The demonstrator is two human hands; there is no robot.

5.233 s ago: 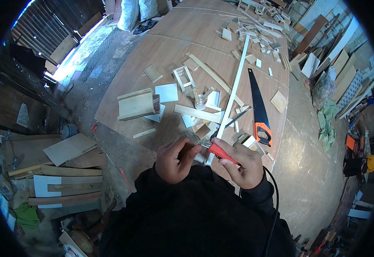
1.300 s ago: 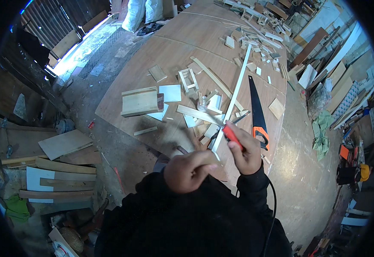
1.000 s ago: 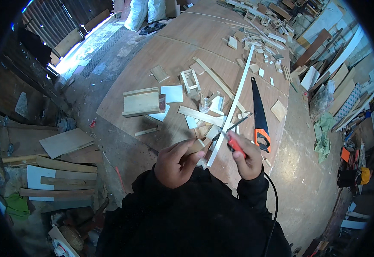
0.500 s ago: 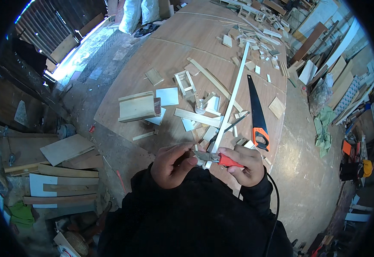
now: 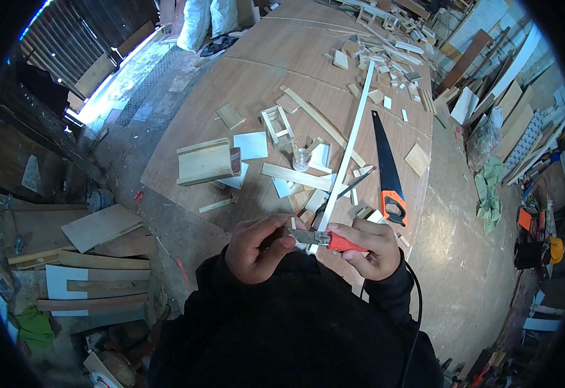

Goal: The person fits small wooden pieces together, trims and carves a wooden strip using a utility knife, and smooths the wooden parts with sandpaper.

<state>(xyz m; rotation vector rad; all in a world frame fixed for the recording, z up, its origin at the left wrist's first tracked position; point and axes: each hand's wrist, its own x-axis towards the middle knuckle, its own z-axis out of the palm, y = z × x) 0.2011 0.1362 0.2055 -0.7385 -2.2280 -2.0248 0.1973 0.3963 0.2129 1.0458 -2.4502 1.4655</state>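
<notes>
My left hand [image 5: 256,251] pinches a small pale piece of wood [image 5: 293,222] close in front of my body. My right hand [image 5: 373,249] is closed round a red-handled tool with a broad, flat grey blade [image 5: 312,237]. Its blade points left and reaches my left fingertips, against or right beside the small piece; exact contact is too small to tell. A long pale wooden strip [image 5: 351,145] runs from beneath the blade away across the table. Beside it, a dark slim tool [image 5: 358,182] lies partly hidden under the strip.
On the wooden table [image 5: 231,90] lie a handsaw [image 5: 389,168] with orange-black handle, a trough-like wooden box [image 5: 206,161], a small open frame [image 5: 277,124], a clear cup [image 5: 300,159] and several offcuts. A black cable [image 5: 418,304] hangs by my right arm. Boards [image 5: 101,226] lie on the left.
Both hands keep nearly the same place and grip. The blade seems to have shifted slightly left at my left fingertips. The whole view has moved a little.
</notes>
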